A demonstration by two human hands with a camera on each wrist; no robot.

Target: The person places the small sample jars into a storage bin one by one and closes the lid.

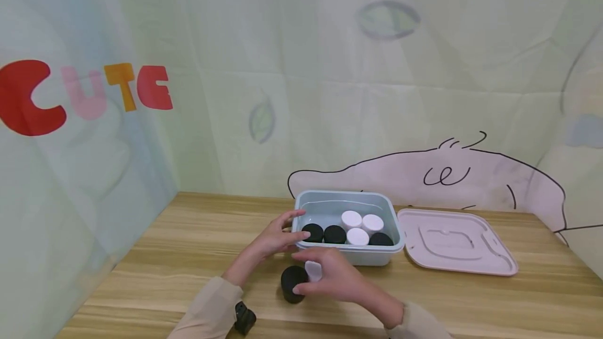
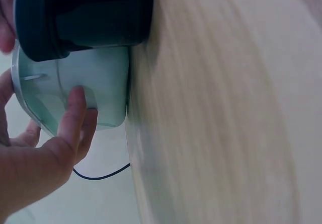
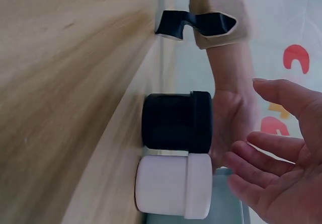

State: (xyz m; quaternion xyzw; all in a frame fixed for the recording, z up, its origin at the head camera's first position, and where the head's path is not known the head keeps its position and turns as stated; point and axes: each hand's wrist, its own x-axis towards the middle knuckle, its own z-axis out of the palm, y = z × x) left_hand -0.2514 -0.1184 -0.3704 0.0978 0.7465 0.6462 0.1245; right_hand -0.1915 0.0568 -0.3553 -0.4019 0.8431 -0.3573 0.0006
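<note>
Left hand open, fingers resting on grey bin left rim; black jar and white jar stand side by side on table before bin; right hand open, hovering over both jars; pink lid right of bin.

White jar mostly hidden behind right hand.

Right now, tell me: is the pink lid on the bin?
No. The pink lid lies flat on the table, right of the open bin.
</note>
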